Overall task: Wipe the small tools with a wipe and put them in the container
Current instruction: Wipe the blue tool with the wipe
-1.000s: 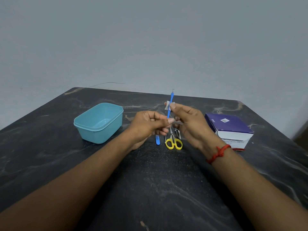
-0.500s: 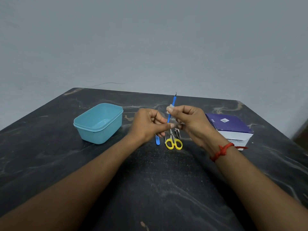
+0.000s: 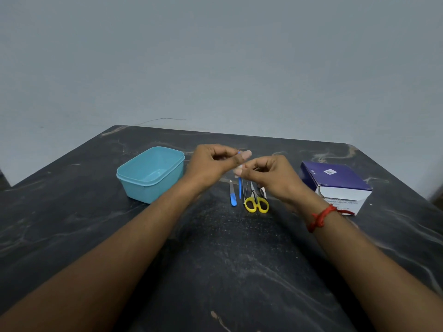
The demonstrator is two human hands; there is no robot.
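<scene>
Left hand pinches the tool, right hand pinches the wipe on it; I fear the tool slips out.

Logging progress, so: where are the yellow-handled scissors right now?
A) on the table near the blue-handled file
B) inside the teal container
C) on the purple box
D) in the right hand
A: the yellow-handled scissors lie flat on the table, right of the blue-handled file, outside the teal container.

Dark marble table bears tub, file, scissors, box.
</scene>
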